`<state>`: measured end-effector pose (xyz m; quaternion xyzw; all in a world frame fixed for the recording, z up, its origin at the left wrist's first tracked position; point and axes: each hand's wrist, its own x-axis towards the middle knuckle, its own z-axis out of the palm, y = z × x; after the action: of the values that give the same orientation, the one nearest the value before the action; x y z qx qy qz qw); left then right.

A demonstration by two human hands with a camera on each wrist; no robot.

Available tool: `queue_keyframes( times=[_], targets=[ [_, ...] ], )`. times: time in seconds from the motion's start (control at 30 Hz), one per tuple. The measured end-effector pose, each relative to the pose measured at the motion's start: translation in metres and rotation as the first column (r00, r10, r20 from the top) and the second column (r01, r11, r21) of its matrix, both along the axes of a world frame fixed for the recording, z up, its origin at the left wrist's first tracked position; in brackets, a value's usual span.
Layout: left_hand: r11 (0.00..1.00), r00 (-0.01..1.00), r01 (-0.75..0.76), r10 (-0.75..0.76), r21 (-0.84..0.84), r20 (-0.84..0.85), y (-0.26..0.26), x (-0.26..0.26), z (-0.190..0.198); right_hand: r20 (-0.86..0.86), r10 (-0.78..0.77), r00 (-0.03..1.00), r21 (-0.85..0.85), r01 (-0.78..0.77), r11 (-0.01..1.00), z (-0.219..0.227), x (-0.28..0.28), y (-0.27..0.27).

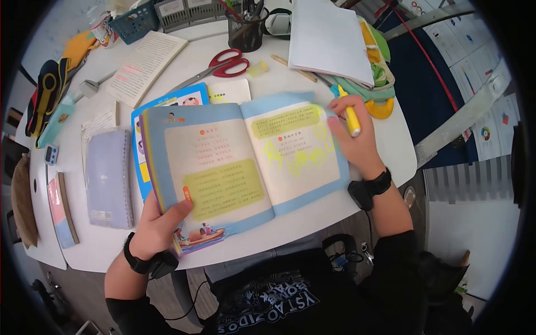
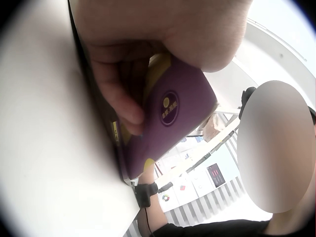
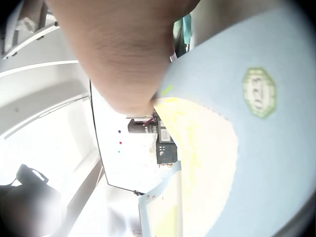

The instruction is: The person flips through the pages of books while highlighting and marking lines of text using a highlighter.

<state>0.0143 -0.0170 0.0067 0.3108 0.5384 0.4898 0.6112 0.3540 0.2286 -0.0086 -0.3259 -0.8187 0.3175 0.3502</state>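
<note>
An open illustrated book (image 1: pixel 218 131) with blue page borders lies tilted in front of me, both pages carrying yellow-green highlighting. My left hand (image 1: pixel 160 223) grips its lower left corner, thumb on the left page. From underneath, the left wrist view shows curled fingers (image 2: pixel 118 101) against the purple cover (image 2: pixel 190 96). With my right hand (image 1: pixel 360 142) I hold a yellow highlighter (image 1: pixel 350 114) at the upper right edge of the right page, which carries highlighter scribbles. The right wrist view shows the back of the wrist beside that page's blue margin (image 3: pixel 207 69).
A blue booklet (image 1: pixel 137 131) sticks out from under the book. Behind it lie red-handled scissors (image 1: pixel 226 64), a printed page stack (image 1: pixel 146 67) and white paper (image 1: pixel 329 42). A mesh pen cup (image 1: pixel 245 33) stands at the back. A lilac spiral notebook (image 1: pixel 109 178) lies left.
</note>
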Motion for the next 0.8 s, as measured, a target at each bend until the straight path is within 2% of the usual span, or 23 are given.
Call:
queue_keyframes(
  times=[0.07,0.1,0.2,0.23,0.27,0.33,0.47,0.57,0.63,0.67,0.73,0.77,0.8],
  targets=[
    [1.0,1.0,-0.001,0.001,0.02,0.0,0.002,0.001,0.001,-0.274,-0.016,0.962,-0.256,-0.056,0.965,0.007,0.005,0.001],
    [1.0,1.0,0.002,-0.002,0.031,0.007,0.003,0.001,0.001,-0.319,0.02,0.948,-0.278,-0.114,0.954,0.006,0.008,0.005],
    [0.998,1.0,0.0,-0.001,0.059,0.009,0.004,0.002,-0.001,-0.291,0.003,0.957,-0.326,-0.102,0.94,-0.003,0.017,0.006],
    [0.998,1.0,-0.003,0.003,0.063,0.007,0.005,0.002,-0.002,-0.182,0.048,0.982,-0.161,-0.078,0.984,0.003,0.009,0.002],
    [0.998,1.0,-0.001,0.0,0.067,0.004,0.005,0.003,-0.002,-0.183,0.048,0.982,-0.16,-0.078,0.984,0.003,0.005,0.0],
    [0.997,1.0,0.007,-0.007,0.077,0.0,0.004,0.002,0.0,-0.168,0.004,0.986,-0.264,-0.049,0.963,0.004,0.001,-0.003],
    [0.996,0.998,0.036,-0.031,0.079,-0.054,0.006,0.001,0.004,-0.251,0.008,0.968,-0.305,-0.087,0.948,-0.008,0.009,0.015],
    [0.996,0.998,0.031,-0.027,0.078,-0.052,0.006,0.003,0.004,-0.197,-0.019,0.98,-0.221,-0.025,0.975,-0.011,0.011,0.019],
    [0.997,0.999,0.029,-0.027,0.066,-0.039,0.005,0.004,0.004,-0.102,-0.177,0.979,-0.115,0.166,0.98,-0.004,0.011,0.014],
    [0.998,0.999,0.021,-0.018,0.058,-0.045,0.005,0.004,0.004,-0.093,-0.182,0.979,-0.119,0.17,0.978,0.002,0.008,0.008],
    [0.998,0.999,0.009,-0.007,0.058,-0.039,0.004,0.005,0.004,-0.427,-0.109,0.898,-0.236,0.006,0.972,0.022,-0.004,-0.002],
    [0.999,1.0,0.009,-0.008,0.05,-0.028,0.005,0.004,0.005,-0.419,-0.106,0.902,-0.232,0.007,0.973,0.032,-0.008,-0.006],
    [0.999,1.0,0.011,-0.011,0.04,-0.02,0.005,0.004,0.006,-0.444,0.046,0.895,-0.18,-0.14,0.974,0.04,-0.011,-0.012]
  ],
)
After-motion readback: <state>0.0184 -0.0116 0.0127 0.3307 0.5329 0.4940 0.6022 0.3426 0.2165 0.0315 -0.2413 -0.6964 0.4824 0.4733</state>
